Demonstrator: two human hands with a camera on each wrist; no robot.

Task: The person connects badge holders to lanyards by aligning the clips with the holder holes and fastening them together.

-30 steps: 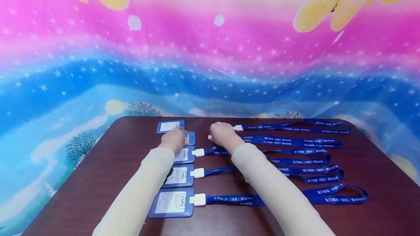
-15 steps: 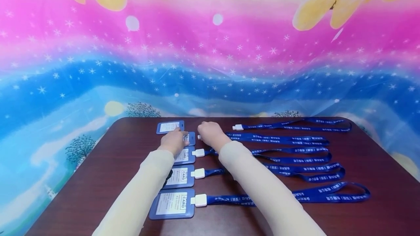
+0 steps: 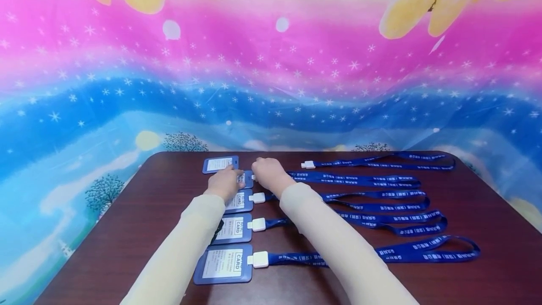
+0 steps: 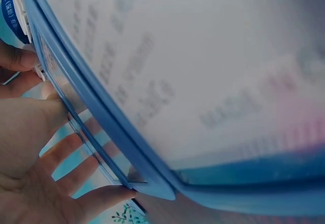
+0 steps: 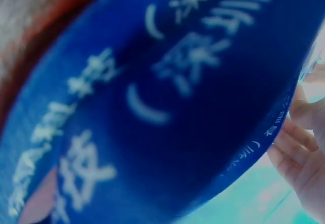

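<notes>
My left hand (image 3: 223,183) holds a blue badge holder (image 3: 248,179) by its sides, second from the back in a column of badge holders. In the left wrist view the thumb and fingers lie along the holder's edges. My right hand (image 3: 270,174) pinches the white clip (image 4: 39,71) of a blue lanyard (image 3: 360,180), right at the holder's slotted end. White lettering runs along this lanyard, which fills much of the right wrist view. My right fingers cover most of the clip in the head view.
Nearer me, several badge holders (image 3: 224,263) lie joined by white clips (image 3: 260,259) to blue lanyards (image 3: 427,251). At the back lie a separate badge holder (image 3: 218,164) and a lanyard (image 3: 381,161) with its clip apart from it. A printed cloth (image 3: 271,84) hangs behind the dark table (image 3: 127,229).
My right hand has moved left, drawing the lanyard and its clip across to the badge holder's end. The left hand has stayed in place on the holder.
</notes>
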